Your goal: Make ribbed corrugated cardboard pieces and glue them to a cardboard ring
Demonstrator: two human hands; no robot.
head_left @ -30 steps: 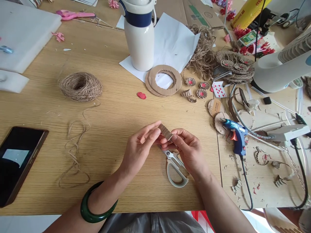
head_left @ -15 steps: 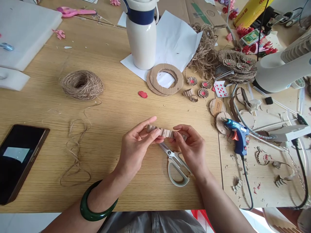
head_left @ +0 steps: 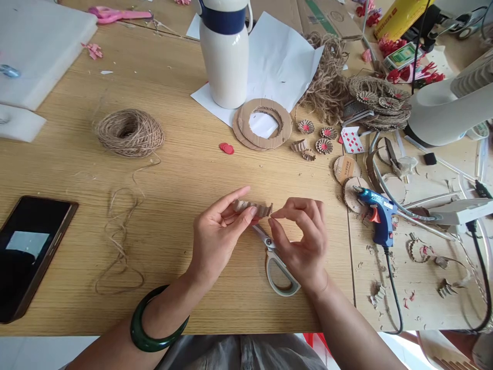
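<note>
Table (head_left: pixel 169 288); left hand (head_left: pixel 217 239) pinching crosswise cardboard strip (head_left: pixel 250 207)

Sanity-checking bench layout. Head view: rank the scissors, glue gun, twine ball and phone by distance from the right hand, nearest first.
From the right hand:
1. Scissors: directly below it.
2. Glue gun: to its right.
3. Twine ball: well left, farther up the table.
4. Phone: far left edge.
</note>
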